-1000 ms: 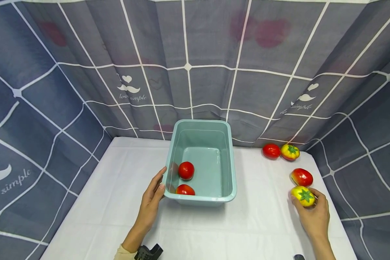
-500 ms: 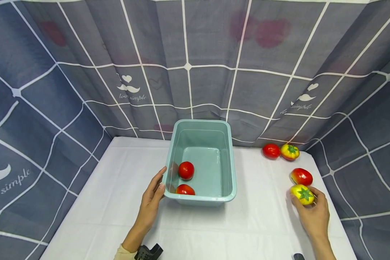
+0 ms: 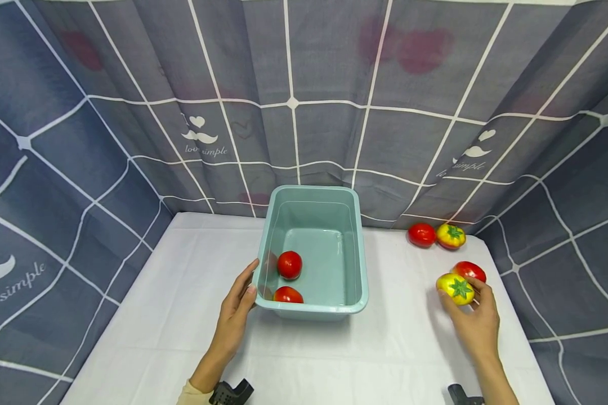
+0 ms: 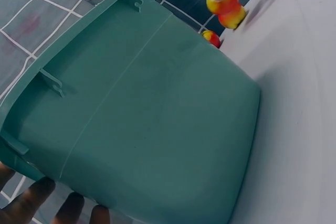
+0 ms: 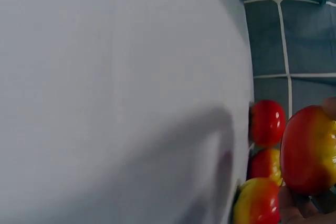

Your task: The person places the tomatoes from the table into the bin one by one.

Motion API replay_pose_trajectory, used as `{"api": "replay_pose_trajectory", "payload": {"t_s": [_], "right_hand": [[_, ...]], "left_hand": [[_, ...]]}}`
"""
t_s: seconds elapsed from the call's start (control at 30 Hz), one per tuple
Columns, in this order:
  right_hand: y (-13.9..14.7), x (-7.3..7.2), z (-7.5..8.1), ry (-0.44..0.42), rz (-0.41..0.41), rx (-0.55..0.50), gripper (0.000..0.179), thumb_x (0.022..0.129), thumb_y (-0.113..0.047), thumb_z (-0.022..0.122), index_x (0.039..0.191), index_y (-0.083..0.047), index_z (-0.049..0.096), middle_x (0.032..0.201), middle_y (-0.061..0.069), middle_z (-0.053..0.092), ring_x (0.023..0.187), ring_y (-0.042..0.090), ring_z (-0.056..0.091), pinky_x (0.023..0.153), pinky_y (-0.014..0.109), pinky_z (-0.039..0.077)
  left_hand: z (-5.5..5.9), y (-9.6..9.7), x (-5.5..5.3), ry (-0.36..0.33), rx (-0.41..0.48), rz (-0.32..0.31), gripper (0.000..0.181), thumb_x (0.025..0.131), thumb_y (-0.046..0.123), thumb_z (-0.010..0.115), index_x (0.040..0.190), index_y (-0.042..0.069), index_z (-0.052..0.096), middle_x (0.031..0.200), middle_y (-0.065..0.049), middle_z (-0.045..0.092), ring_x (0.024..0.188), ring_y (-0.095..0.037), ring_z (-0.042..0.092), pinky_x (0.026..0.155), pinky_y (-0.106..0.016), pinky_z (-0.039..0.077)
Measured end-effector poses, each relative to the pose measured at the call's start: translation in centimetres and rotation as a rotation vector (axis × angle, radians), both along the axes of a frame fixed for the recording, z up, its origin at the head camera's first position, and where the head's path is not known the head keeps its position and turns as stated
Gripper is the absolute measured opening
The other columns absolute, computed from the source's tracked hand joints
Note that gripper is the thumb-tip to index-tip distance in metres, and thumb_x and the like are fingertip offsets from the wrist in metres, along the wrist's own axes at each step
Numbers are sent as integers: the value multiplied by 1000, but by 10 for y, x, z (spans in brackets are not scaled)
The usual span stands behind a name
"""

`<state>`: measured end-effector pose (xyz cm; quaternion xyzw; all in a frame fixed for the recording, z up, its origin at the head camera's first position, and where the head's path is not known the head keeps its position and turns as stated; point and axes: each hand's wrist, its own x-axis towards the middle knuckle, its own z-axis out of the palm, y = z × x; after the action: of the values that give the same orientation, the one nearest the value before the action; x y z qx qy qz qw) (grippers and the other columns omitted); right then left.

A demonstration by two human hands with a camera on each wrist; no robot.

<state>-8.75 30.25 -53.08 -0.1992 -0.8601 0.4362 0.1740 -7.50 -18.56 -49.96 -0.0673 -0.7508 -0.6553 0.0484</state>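
My right hand (image 3: 473, 323) pinches a yellow-and-red tomato (image 3: 456, 288) with a green star-shaped top. In the right wrist view this tomato (image 5: 310, 150) shows its red side, raised over the cloth. Right behind it in the head view lies a red tomato (image 3: 469, 271), partly covered. My left hand (image 3: 235, 312) touches the near left corner of a pale green plastic bin (image 3: 360, 247), thumb at the rim. The left wrist view shows its fingers (image 4: 71, 208) against the bin's outer wall. Two red tomatoes, one whole (image 3: 290, 265) and one partly hidden by the near rim (image 3: 287, 295), lie inside.
At the table's back right sit a red tomato (image 3: 421, 234) and a yellow-red one (image 3: 451, 236), side by side. A white cloth (image 3: 385, 360) covers the table. Grey-blue checked curtains (image 3: 329, 135) stand behind it and on both sides.
My right hand has moved the yellow-and-red tomato left and slightly toward the back, now overlapping the red tomato in the head view. The left hand and the bin have stayed in place.
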Motion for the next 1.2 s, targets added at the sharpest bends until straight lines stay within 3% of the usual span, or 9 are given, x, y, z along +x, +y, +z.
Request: {"api": "replay_pose_trajectory", "payload": {"t_s": [0.43, 0.67, 1.2], "right_hand": [[-33, -20, 31, 86, 154, 36, 71, 90, -21, 88, 151, -10, 53, 147, 14, 60, 116, -7, 46, 98, 1, 36], [-53, -24, 53, 164, 248, 38, 71, 89, -16, 89, 150, -9, 54, 143, 8, 62, 118, -10, 48, 100, -2, 36], [-92, -36, 87, 322, 497, 8, 70, 86, -9, 91, 147, -12, 58, 144, 6, 64, 121, -3, 58, 104, 3, 42]], "left_hand": [[0, -1, -1, 9, -2, -1, 52, 118, 17, 42, 168, 29, 38, 171, -4, 44, 147, -6, 53, 105, -20, 54], [0, 0, -2, 6, 1, -2, 52, 117, 18, 42, 168, 29, 38, 171, -3, 44, 147, -8, 53, 105, -21, 55], [-2, 0, 0, 6, 1, 8, 52, 117, 17, 42, 168, 29, 39, 171, -2, 45, 145, -4, 53, 103, -21, 55]]}}
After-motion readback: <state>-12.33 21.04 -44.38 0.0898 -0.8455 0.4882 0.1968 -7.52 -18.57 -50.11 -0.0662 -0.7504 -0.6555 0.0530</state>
